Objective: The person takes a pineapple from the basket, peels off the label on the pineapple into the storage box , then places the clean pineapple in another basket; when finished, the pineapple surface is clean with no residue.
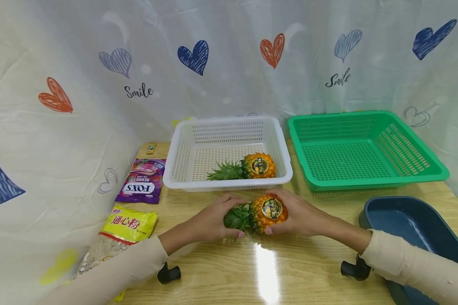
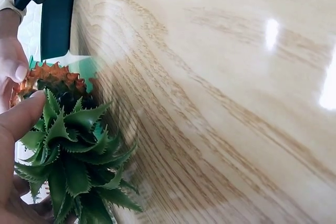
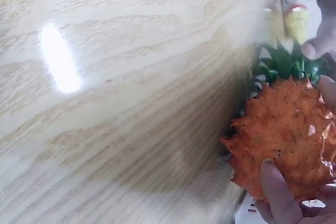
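Observation:
A small orange pineapple (image 1: 268, 214) with a black-and-gold label lies on its side in front of the white basket, its green leaves (image 2: 79, 156) pointing left. My right hand (image 1: 299, 214) grips the fruit's round end, thumb on the near side, as the right wrist view also shows against the spiky orange skin (image 3: 286, 135). Around the leafy crown curls my left hand (image 1: 213, 218), thumb in front and fingers behind. A second pineapple (image 1: 258, 165), labelled alike, lies inside the white basket (image 1: 229, 184) along its front wall, leaves to the left.
A green basket (image 1: 366, 184) stands at the back right, with a dark blue basin (image 1: 400, 203) before it. On the left lie a purple candy bag (image 1: 143, 180), a yellow-topped pasta bag (image 1: 127, 224) and a tiny yellow packet (image 1: 150, 148). A printed curtain hangs behind.

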The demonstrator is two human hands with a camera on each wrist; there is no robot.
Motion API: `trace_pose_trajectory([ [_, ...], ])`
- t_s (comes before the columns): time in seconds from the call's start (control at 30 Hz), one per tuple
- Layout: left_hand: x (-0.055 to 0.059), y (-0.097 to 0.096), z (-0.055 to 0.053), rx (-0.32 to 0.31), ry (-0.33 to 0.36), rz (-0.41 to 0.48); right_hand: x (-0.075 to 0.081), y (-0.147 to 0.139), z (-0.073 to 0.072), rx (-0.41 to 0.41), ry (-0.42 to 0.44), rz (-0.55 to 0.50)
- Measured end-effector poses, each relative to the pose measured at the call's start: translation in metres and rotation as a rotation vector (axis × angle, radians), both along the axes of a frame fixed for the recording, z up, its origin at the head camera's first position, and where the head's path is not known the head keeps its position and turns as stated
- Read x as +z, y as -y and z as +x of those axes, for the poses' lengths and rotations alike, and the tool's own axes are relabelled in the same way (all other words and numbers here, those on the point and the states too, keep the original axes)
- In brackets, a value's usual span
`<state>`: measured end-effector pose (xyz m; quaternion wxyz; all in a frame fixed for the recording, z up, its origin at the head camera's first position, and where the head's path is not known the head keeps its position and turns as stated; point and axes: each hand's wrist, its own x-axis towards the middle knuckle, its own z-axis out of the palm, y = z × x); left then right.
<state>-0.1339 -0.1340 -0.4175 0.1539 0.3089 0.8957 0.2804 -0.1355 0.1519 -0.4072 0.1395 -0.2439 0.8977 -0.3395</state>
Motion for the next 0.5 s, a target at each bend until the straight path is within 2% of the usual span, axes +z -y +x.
trace_pose_trajectory([
  [0.27,-0.001,0.002,-0.002,0.001,0.031,0.002,0.015,-0.008,0.005,-0.040,-0.001,-0.068],
  [0.5,-0.001,0.002,-0.004,-0.008,0.021,0.001,0.020,-0.014,0.006,-0.117,-0.137,-0.100],
])
